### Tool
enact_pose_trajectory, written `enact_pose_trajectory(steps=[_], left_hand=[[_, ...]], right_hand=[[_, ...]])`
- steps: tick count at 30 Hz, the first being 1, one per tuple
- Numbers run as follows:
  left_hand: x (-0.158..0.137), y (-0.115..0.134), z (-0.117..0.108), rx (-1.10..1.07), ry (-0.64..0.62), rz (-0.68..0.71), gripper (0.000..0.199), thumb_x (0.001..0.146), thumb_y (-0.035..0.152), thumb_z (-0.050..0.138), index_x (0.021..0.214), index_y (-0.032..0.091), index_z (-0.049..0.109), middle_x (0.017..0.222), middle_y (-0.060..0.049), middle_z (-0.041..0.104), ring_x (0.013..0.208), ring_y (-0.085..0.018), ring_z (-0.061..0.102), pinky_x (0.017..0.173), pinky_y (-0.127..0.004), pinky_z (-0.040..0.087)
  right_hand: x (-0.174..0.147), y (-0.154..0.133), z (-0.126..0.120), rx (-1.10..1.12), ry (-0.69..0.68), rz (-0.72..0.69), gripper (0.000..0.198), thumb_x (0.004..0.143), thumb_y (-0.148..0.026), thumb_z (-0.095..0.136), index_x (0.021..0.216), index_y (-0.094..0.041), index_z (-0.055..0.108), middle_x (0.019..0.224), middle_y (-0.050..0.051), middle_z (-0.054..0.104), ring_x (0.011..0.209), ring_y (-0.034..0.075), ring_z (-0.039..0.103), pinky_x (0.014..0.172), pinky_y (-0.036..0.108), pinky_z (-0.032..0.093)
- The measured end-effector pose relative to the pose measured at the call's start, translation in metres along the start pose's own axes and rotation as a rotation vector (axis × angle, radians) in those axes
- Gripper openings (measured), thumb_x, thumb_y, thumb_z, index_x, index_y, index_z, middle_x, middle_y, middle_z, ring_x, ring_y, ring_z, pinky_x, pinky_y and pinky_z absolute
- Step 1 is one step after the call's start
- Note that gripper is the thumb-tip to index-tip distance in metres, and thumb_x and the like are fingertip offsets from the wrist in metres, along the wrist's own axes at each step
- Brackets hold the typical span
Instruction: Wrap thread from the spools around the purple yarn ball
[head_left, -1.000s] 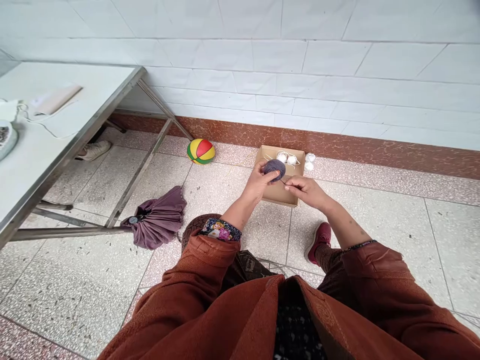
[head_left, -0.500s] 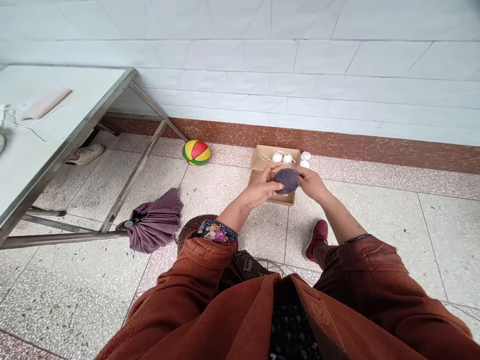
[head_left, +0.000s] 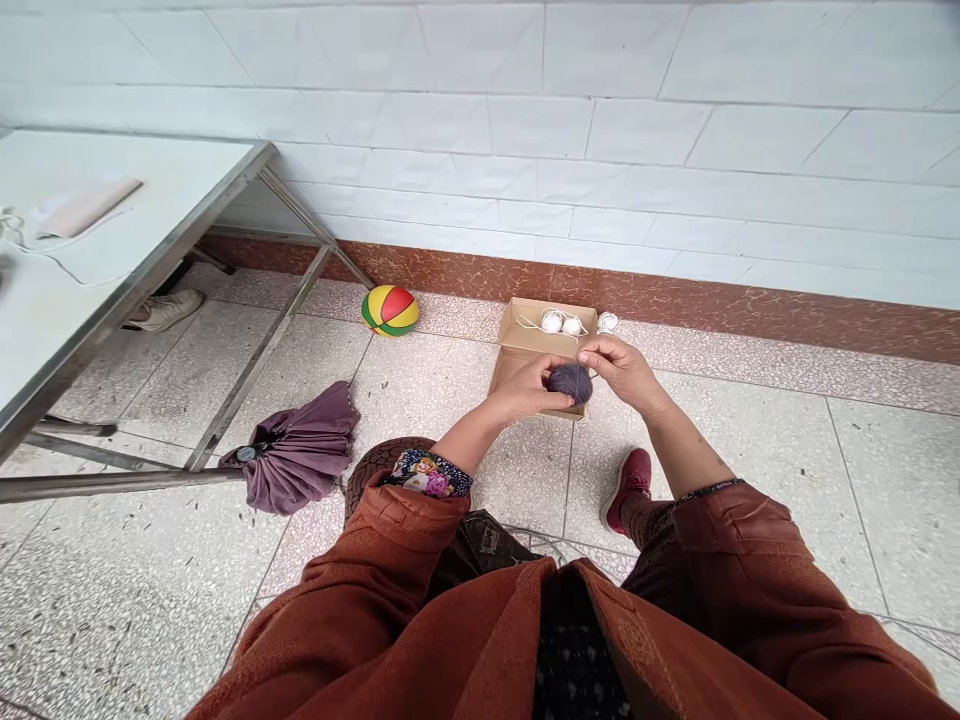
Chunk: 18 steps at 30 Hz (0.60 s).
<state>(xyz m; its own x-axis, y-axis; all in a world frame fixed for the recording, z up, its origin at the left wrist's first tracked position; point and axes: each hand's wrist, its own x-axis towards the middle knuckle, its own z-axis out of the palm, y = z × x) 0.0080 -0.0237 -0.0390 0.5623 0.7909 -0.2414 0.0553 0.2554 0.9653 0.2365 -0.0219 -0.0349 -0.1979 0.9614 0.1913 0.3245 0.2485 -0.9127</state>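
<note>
A ball of dark purple-grey yarn (head_left: 571, 384) sits in my left hand (head_left: 525, 390), with the fingers and thumb closed around its left side. My right hand (head_left: 622, 372) is just above and to the right of the ball, thumb and forefinger pinched together on the yarn's strand, which is too thin to follow clearly. Behind and below the hands, an open cardboard box (head_left: 513, 328) rests on the floor by the wall. Small white yarn balls (head_left: 552, 321) lie in its far part, a loose white strand beside them. More white yarn (head_left: 607, 322) shows just right of the box.
On the left stands a metal-framed table (head_left: 150, 150) bearing a pinkish flat item (head_left: 90, 207) and a cord. A coloured ball (head_left: 390, 310) lies by the wall. A folded purple umbrella (head_left: 300, 450) is on the floor near the table leg. Another person's shoe (head_left: 171, 310) shows under the table.
My right hand has risen from the ball's right side to above it, fingers pinched. The yarn ball has dropped slightly in view, still in my left hand.
</note>
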Motion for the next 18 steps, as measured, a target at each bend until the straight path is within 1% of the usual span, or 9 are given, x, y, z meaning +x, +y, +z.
enact_pose_trajectory(steps=[1,3,5,7,10,12,13,16,18], left_hand=[[-0.003,0.003,0.001,-0.066,-0.053,-0.003,0.063,0.067,0.026,0.094,0.124,0.020,0.068,0.121,-0.009,0.074,0.113,-0.027,0.069,0.108,-0.048,0.053],[-0.007,0.007,0.001,-0.226,-0.085,0.006,0.067,0.066,0.026,0.095,0.127,0.022,0.067,0.124,-0.009,0.073,0.116,-0.026,0.070,0.107,-0.046,0.055],[-0.007,0.011,0.001,-0.374,-0.040,0.042,0.073,0.066,0.027,0.097,0.131,0.025,0.065,0.131,-0.009,0.071,0.120,-0.027,0.070,0.107,-0.045,0.056],[-0.003,0.011,-0.001,-0.439,0.067,0.069,0.072,0.067,0.028,0.096,0.131,0.025,0.063,0.134,-0.010,0.070,0.122,-0.027,0.070,0.107,-0.045,0.057],[0.005,0.006,-0.004,-0.335,0.305,0.032,0.064,0.068,0.027,0.093,0.125,0.021,0.063,0.130,-0.012,0.071,0.119,-0.026,0.071,0.105,-0.043,0.057],[0.009,0.001,-0.006,-0.187,0.396,-0.001,0.063,0.067,0.025,0.091,0.123,0.019,0.063,0.127,-0.012,0.072,0.116,-0.026,0.070,0.103,-0.043,0.056],[0.011,-0.001,-0.007,-0.100,0.407,-0.006,0.062,0.066,0.024,0.091,0.122,0.019,0.063,0.126,-0.012,0.072,0.115,-0.027,0.070,0.103,-0.044,0.056],[0.010,-0.006,-0.005,0.127,0.310,0.000,0.062,0.064,0.022,0.091,0.120,0.020,0.065,0.123,-0.010,0.073,0.114,-0.027,0.069,0.104,-0.046,0.054],[0.006,-0.004,-0.002,0.162,0.161,-0.005,0.064,0.064,0.021,0.090,0.123,0.020,0.065,0.123,-0.010,0.072,0.113,-0.027,0.068,0.105,-0.047,0.054]], right_hand=[[0.001,0.005,0.001,-0.011,0.013,0.020,0.031,0.097,-0.053,0.072,0.083,-0.025,0.074,0.087,0.005,0.073,0.088,0.024,0.066,0.090,0.041,0.053],[0.001,0.015,0.005,-0.022,0.010,0.085,0.030,0.096,-0.051,0.070,0.082,-0.025,0.074,0.087,0.005,0.075,0.088,0.025,0.067,0.089,0.042,0.054],[-0.001,0.019,0.010,-0.041,-0.015,0.146,0.028,0.096,-0.049,0.069,0.084,-0.024,0.075,0.089,0.006,0.077,0.088,0.026,0.068,0.087,0.042,0.055],[-0.005,0.016,0.013,-0.062,-0.086,0.168,0.027,0.095,-0.048,0.070,0.086,-0.024,0.077,0.089,0.006,0.078,0.086,0.025,0.067,0.084,0.041,0.055],[-0.011,0.003,0.012,-0.030,-0.237,0.143,0.029,0.097,-0.051,0.071,0.087,-0.024,0.078,0.085,0.004,0.075,0.080,0.022,0.063,0.079,0.037,0.053],[-0.013,-0.008,0.007,0.042,-0.296,0.134,0.032,0.096,-0.055,0.073,0.090,-0.024,0.079,0.083,0.002,0.073,0.078,0.020,0.060,0.076,0.035,0.051],[-0.013,-0.012,0.005,0.082,-0.302,0.138,0.033,0.095,-0.057,0.074,0.091,-0.024,0.079,0.083,0.002,0.072,0.077,0.019,0.059,0.075,0.034,0.050],[-0.010,-0.018,0.000,0.182,-0.218,0.148,0.035,0.093,-0.059,0.079,0.091,-0.024,0.078,0.083,0.001,0.070,0.076,0.018,0.057,0.074,0.033,0.048],[-0.007,-0.014,-0.001,0.202,-0.096,0.144,0.035,0.091,-0.059,0.080,0.088,-0.025,0.077,0.083,0.001,0.069,0.078,0.018,0.056,0.076,0.034,0.049]])
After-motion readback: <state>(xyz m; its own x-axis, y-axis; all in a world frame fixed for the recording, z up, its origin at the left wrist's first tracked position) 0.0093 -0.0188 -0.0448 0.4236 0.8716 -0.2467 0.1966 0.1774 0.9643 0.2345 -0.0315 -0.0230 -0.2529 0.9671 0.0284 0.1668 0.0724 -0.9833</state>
